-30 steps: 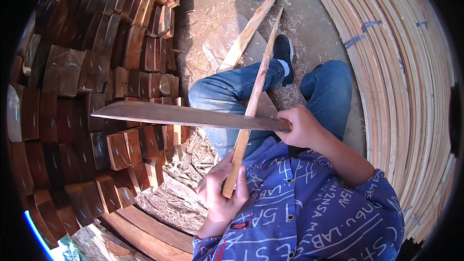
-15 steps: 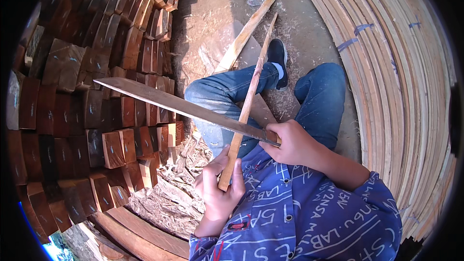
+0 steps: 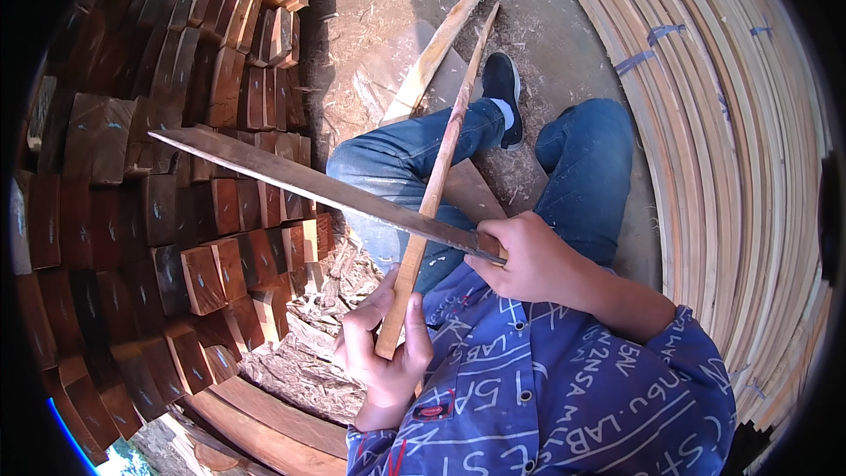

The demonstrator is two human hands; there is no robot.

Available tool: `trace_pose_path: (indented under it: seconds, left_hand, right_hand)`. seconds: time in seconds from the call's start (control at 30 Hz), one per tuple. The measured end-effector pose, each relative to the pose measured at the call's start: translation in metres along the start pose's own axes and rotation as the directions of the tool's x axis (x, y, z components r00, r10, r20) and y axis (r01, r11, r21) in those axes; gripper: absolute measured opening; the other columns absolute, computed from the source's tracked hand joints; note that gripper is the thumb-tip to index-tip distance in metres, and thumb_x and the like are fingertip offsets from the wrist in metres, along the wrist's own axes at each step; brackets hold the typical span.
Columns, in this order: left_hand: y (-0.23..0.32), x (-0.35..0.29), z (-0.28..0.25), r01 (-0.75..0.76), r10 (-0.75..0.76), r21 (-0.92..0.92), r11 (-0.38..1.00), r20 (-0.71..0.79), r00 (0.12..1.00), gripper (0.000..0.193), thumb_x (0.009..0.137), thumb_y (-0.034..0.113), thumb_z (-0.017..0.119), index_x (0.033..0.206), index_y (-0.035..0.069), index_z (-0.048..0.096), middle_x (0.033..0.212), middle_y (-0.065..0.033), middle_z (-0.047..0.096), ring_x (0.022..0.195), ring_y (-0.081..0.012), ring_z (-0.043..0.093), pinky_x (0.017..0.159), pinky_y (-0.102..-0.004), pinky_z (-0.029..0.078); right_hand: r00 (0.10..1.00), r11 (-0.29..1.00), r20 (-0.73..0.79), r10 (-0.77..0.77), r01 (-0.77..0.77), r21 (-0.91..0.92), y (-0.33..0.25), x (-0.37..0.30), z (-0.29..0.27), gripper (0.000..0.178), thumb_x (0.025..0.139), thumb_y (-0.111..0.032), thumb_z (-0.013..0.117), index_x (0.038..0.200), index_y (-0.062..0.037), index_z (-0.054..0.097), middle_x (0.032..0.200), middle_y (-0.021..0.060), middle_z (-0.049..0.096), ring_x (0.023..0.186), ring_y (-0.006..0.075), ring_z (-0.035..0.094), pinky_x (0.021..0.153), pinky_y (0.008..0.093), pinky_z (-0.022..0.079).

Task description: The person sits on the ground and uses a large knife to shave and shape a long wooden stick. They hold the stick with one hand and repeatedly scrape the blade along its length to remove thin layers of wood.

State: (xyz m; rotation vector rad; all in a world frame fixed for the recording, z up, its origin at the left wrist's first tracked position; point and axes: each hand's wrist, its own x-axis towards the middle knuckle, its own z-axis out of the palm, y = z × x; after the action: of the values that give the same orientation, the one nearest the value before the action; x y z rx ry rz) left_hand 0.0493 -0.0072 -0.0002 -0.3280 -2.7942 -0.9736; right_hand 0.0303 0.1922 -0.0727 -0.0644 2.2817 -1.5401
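The long blade [image 3: 317, 185] is tilting steeper than a second ago; the right hand [image 3: 529, 260] is gripping its handle, left hand [image 3: 383, 348] clasping the wooden stick [image 3: 432, 198]. Shaving stroke is pending, needing a controlled downward draw.

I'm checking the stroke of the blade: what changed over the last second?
The long blade in the right hand tilted: its tip rose toward the stacked wood blocks, and it now slants down to the grip. The left hand kept hold of the wooden stick, which still lies across the knee.
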Motion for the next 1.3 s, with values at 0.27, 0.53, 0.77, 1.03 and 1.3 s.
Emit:
trace_pose_path:
  seconds: [0.27,0.53,0.77,1.03,1.3]
  left_hand:
    - [0.0,0.002,0.0,0.007,-0.008,-0.057,0.998,-0.018,1.0,0.024,0.083,0.003,0.073,0.09,-0.002,0.05,0.09,-0.0291,0.071,0.081,-0.0287,0.074,0.067,-0.0284,0.057]
    - [-0.001,0.002,-0.001,-0.057,0.057,-0.009,0.998,0.001,0.998,0.024,0.084,0.003,0.073,0.09,-0.004,0.051,0.089,-0.0298,0.07,0.08,-0.0309,0.074,0.065,-0.0301,0.058]
    - [-0.007,-0.001,0.002,-0.038,0.037,-0.078,0.996,-0.017,0.999,0.024,0.083,0.005,0.074,0.088,-0.003,0.051,0.089,-0.0293,0.07,0.079,-0.0323,0.074,0.065,-0.031,0.058]
    - [-0.006,-0.002,0.001,-0.02,0.019,-0.007,1.0,-0.01,1.0,0.024,0.083,0.001,0.073,0.089,-0.003,0.051,0.091,-0.0286,0.071,0.08,-0.0307,0.074,0.068,-0.0311,0.058]
    - [-0.003,-0.001,0.0,-0.02,0.02,-0.013,1.0,0.01,1.0,0.024,0.082,0.003,0.074,0.089,-0.002,0.052,0.092,-0.028,0.071,0.08,-0.0323,0.074,0.067,-0.0312,0.059]
  right_hand:
    - [0.989,0.995,-0.113,0.1,-0.101,-0.003,0.044,0.019,-0.006,0.019,0.08,-0.014,0.071,0.076,0.0037,0.065,0.058,0.0195,0.055,0.051,0.0327,0.058,0.052,0.0383,0.043]
    - [0.999,0.999,0.02,0.032,-0.033,0.034,-0.008,0.006,-0.004,0.019,0.077,-0.016,0.071,0.079,0.0008,0.064,0.062,0.0197,0.061,0.062,0.0379,0.064,0.059,0.0442,0.05]
    - [0.983,0.992,-0.139,0.117,-0.121,-0.024,0.037,0.028,-0.008,0.018,0.079,-0.013,0.072,0.076,0.0032,0.065,0.06,0.0201,0.057,0.051,0.0333,0.056,0.052,0.0394,0.043]
    - [0.991,0.991,-0.038,0.128,-0.129,-0.022,0.003,0.018,-0.006,0.021,0.08,-0.021,0.071,0.078,-0.0005,0.067,0.062,0.0211,0.06,0.063,0.0402,0.063,0.061,0.0464,0.05]
    - [0.958,0.972,-0.267,0.107,-0.158,-0.176,0.086,0.035,-0.009,0.018,0.079,-0.015,0.068,0.077,0.0029,0.064,0.066,0.0225,0.061,0.066,0.0408,0.064,0.06,0.045,0.049]
